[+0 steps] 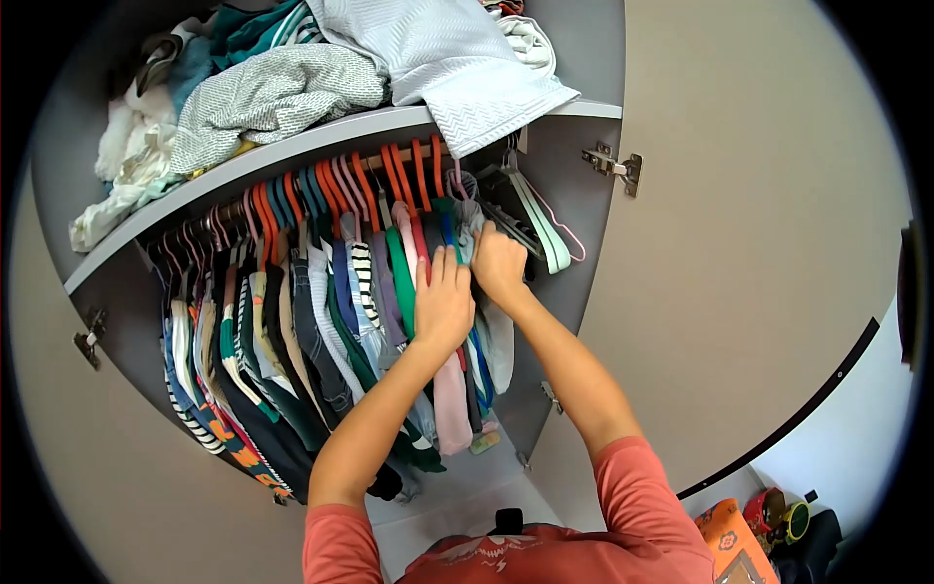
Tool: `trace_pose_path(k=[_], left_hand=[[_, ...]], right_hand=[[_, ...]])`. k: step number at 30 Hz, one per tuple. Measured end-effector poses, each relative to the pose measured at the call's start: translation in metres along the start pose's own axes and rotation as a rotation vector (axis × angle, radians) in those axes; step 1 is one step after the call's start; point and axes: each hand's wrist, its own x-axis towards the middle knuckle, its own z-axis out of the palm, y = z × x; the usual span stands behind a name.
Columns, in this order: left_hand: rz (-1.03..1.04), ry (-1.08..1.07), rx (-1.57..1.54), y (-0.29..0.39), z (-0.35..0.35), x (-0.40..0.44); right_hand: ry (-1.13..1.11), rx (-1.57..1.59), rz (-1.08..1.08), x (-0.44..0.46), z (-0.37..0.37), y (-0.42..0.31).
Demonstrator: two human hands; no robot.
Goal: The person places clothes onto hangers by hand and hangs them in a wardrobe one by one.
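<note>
My left hand [445, 304] lies against the hanging clothes, fingers stretched upward, touching a red garment [420, 238] and its neighbours. To its right, my right hand [499, 261] has its fingers curled at the upper part of a grey garment [498, 341], which is last in the row of clothes. That garment hangs near a pink hanger [457, 182]; its collar is partly hidden. Left of my left hand hang a green garment [399, 282] and a purple-grey one [385, 292]. A pink garment [451, 409] shows below my left hand.
Bare hangers [547, 234] hang at the rod's right end. Folded cloths, including a white quilted one [428, 58], lie on the shelf [341, 128] above, overhanging its edge. Open doors flank the wardrobe, the right door [749, 224] with metal hinges. An orange box [735, 540] stands lower right.
</note>
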Motion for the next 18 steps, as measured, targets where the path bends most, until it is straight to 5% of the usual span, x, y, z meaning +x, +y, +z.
trace_pose_path(k=[6, 11, 18], left_hand=[[-0.136, -0.054, 0.101, -0.011, -0.008, -0.003], [-0.159, 0.119, 0.053, -0.023, 0.009, -0.017], [-0.093, 0.052, -0.125, 0.007, -0.002, -0.012]], right_hand=[[-0.088, 0.303, -0.014, -0.011, 0.015, -0.021], [-0.215, 0.530, 0.134, -0.021, 0.019, -0.047], [-0.204, 0.440, 0.076, -0.031, -0.014, -0.006]])
